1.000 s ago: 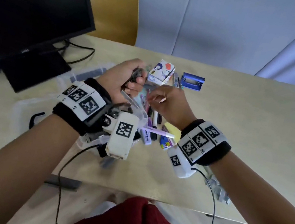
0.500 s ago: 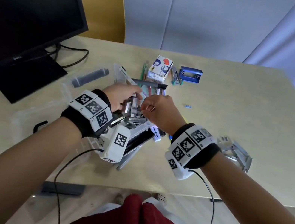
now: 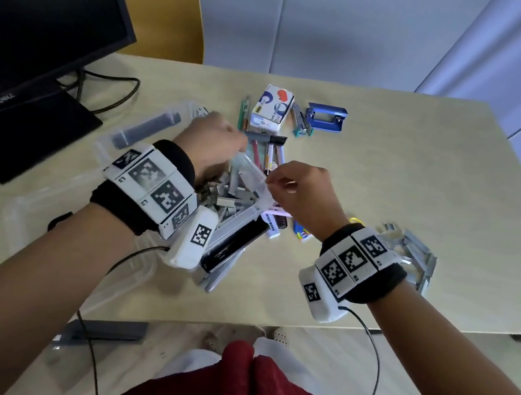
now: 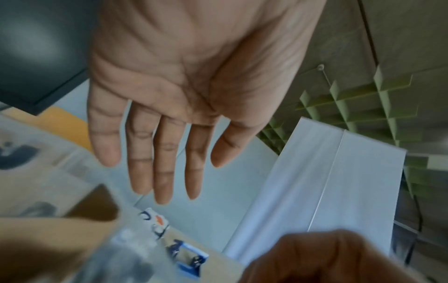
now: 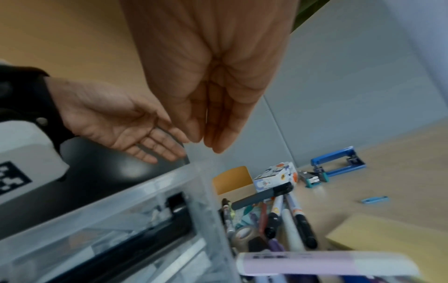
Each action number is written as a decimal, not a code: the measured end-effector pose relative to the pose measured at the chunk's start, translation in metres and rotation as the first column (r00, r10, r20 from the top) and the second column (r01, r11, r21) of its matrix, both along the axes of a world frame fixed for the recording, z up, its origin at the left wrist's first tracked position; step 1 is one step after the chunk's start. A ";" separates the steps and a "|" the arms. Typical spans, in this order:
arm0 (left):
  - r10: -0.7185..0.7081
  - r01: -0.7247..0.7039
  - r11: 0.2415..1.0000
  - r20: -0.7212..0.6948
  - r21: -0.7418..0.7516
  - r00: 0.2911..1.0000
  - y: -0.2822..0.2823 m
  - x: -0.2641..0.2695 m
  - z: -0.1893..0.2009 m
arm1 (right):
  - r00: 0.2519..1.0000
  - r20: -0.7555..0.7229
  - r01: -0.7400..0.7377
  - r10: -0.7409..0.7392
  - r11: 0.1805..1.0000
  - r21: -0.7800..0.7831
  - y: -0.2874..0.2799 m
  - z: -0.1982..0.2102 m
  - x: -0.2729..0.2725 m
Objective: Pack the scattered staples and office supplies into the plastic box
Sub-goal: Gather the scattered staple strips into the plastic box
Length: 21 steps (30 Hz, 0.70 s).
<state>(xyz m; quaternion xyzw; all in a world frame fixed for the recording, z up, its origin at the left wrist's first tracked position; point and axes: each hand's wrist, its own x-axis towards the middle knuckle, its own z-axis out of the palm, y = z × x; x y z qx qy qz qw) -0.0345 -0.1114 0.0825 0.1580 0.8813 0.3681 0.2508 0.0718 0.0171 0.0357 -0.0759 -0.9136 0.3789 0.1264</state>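
The clear plastic box stands tilted between my hands, with grey staple strips and a black stapler inside. My left hand hovers over its far end, palm down, fingers straight and empty. My right hand hangs at the box's right rim, fingers and thumb close together, with nothing visible between them. Pens and markers lie just beyond the box. A loose heap of staple strips lies behind my right wrist.
Farther back lie a white staple carton, a small stapler and a blue hole punch. The clear lid lies left of the box. A monitor with cables fills the left. A yellow notepad sits by the pens.
My left hand held staple strips over the box; it has opened, is empty and has moved forward. My right hand's fingers have loosened at the rim.
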 end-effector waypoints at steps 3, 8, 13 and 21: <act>-0.041 0.043 0.994 -0.020 0.105 0.999 0.016 0.005 0.014 | 0.998 0.041 0.051 -0.052 0.998 0.028 0.024 -0.001 0.015; -0.107 0.092 0.963 0.046 0.255 0.993 0.060 0.033 0.024 | 0.969 0.122 0.215 -0.215 0.977 0.014 0.082 -0.011 0.045; -0.242 0.184 0.942 0.186 0.281 0.952 0.120 0.073 -0.005 | 0.909 0.269 0.295 -0.319 0.947 0.127 0.150 -0.026 0.091; -0.352 0.354 0.935 0.205 0.032 0.913 0.191 0.114 -0.081 | 0.744 0.632 0.061 -0.217 0.964 0.259 0.211 -0.058 0.149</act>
